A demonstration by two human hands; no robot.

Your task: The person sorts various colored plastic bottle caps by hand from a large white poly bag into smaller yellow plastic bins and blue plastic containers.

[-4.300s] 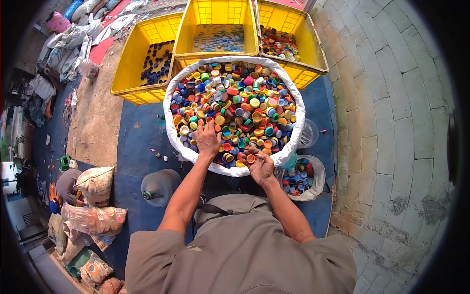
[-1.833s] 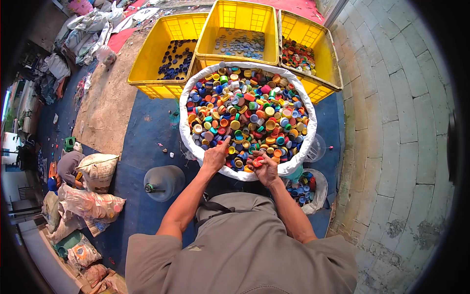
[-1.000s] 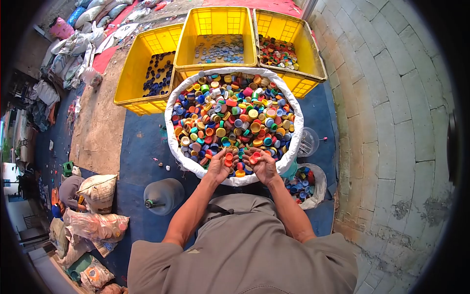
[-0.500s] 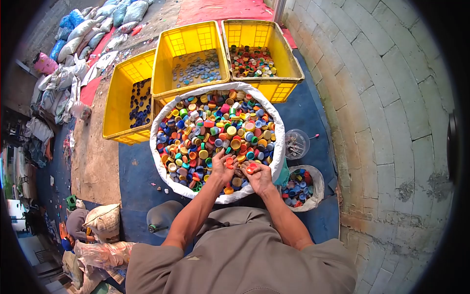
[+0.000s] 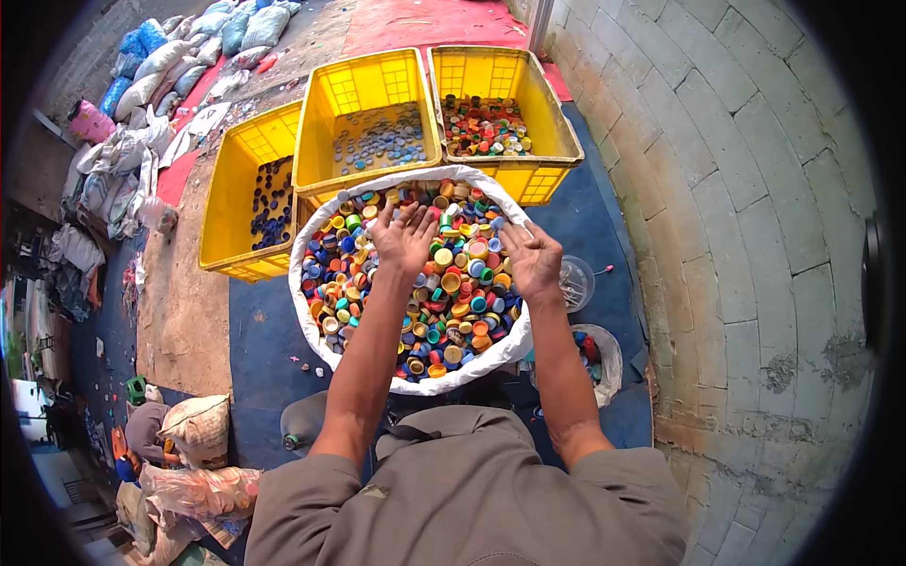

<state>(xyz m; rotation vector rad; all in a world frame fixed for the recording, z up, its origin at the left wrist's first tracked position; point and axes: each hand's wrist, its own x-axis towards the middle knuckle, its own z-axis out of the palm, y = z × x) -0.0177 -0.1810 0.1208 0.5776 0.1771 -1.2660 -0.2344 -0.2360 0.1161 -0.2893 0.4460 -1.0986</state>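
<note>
A round white sack (image 5: 318, 332) with a rolled rim is full of mixed coloured bottle caps (image 5: 444, 283). Over its upper middle is my left hand (image 5: 404, 238), palm up with fingers spread; I see nothing in it. My right hand (image 5: 533, 259) is raised at the sack's right rim, fingers apart, with no cap visible in it. Beyond the sack stand three yellow crates: the left one (image 5: 222, 222) has dark blue caps, the middle one (image 5: 363, 90) light blue and pale caps, and the right one (image 5: 566, 141) red, orange, green and whitish caps.
Right of the sack are a clear tub (image 5: 578, 283) and a smaller white bag (image 5: 612, 363) of caps, partly behind my forearm. A grey block wall (image 5: 746, 236) bounds the right. Stuffed sacks (image 5: 160, 57) lie upper left; another person (image 5: 146, 429) is lower left.
Both hands have moved forward and apart, from the sack's near side to its upper part and right rim. The reddish caps they held are no longer visible in them, and the fingers have opened.
</note>
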